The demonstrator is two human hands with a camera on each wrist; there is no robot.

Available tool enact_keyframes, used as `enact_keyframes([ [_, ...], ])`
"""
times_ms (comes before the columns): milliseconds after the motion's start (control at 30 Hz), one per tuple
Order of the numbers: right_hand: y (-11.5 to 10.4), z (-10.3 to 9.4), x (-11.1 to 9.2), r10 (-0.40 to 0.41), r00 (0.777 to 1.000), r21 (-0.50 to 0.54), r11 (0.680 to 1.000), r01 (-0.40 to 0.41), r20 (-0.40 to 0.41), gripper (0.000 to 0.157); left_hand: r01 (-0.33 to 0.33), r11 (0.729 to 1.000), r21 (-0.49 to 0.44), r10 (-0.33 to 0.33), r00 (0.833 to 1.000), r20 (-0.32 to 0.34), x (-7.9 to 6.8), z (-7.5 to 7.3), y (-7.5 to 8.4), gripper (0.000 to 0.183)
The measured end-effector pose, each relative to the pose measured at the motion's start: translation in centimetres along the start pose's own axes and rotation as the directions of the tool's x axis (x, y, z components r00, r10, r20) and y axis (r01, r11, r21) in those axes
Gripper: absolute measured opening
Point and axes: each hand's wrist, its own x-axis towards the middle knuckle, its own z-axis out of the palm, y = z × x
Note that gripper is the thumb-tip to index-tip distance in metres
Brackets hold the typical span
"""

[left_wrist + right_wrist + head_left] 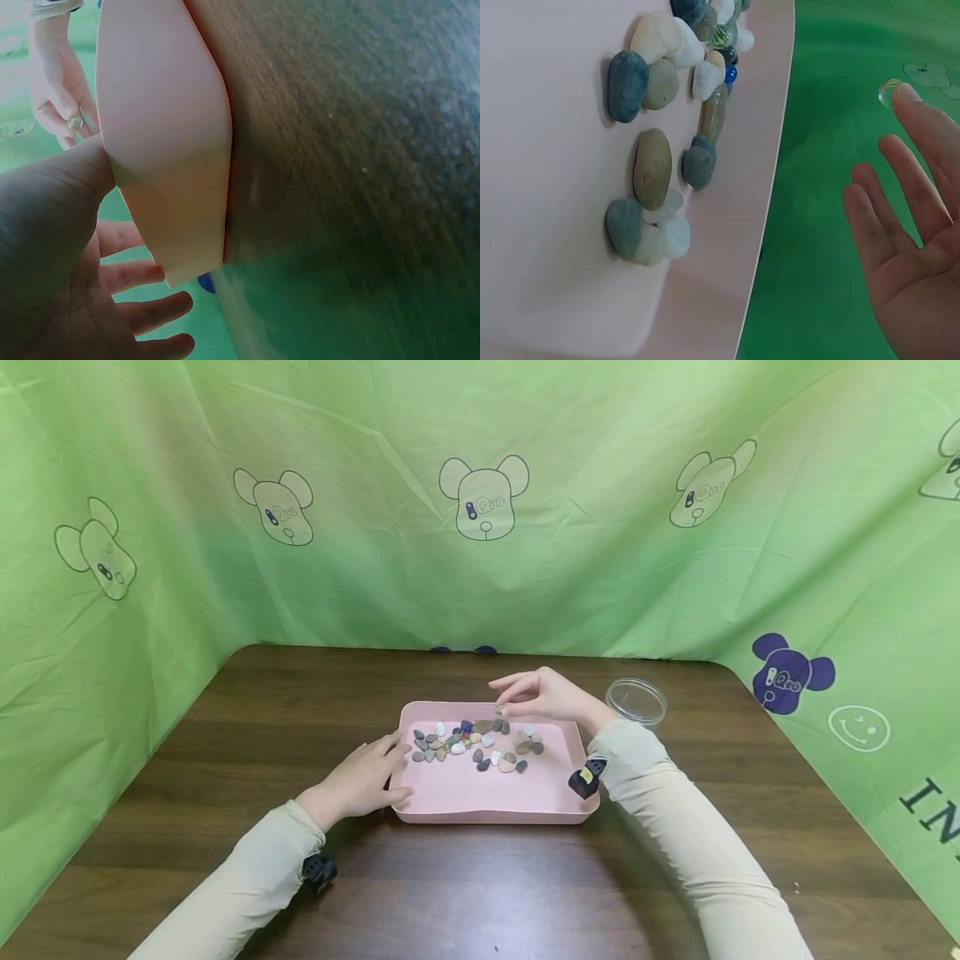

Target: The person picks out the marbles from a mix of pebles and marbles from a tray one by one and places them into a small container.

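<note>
A shallow pink tray (540, 795) lies on the table with several pebbles (507, 763) in grey, white and tan spread over its floor. Among them sit small glass marbles, one of them a blue marble (730, 73). Above the tray's far edge, my right hand (551, 695) pinches a clear glass marble (889, 92) with a yellow-green streak at its fingertips. The other fingers of that hand are spread and fairly straight. My left hand (363, 781) rests at the tray's left edge, its thumb and fingers extended over the rim.
Right of the tray, a round clear dish (637, 702) stands on the brown wooden table (300, 702). A green cloth (375, 585) printed with bear heads hangs around the back and sides. Tiny pale bits (797, 887) lie at the table's right.
</note>
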Motion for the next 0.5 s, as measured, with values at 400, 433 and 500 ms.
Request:
enact_keyframes([
  [400, -0.3, -0.9, -1.3, 0.028, 0.999, 0.013, 1.000, -0.028, -0.031, 0.021, -0.002, 1.000, 0.005, 0.002, 1.000, -0.002, 0.0, 0.0, 0.0, 0.061],
  [433, -0.3, -1.0, -1.4, 0.032, 0.999, 0.017, 0.999, -0.031, -0.036, 0.021, -0.001, 1.000, 0.006, 0.001, 1.000, -0.001, 0.0, 0.0, 0.0, 0.061],
  [500, -0.2, -1.1, -1.6, 0.031, 0.999, 0.018, 0.999, -0.030, -0.044, 0.021, 0.000, 1.000, 0.007, 0.000, 1.000, -0.001, 0.0, 0.0, 0.1, 0.061],
])
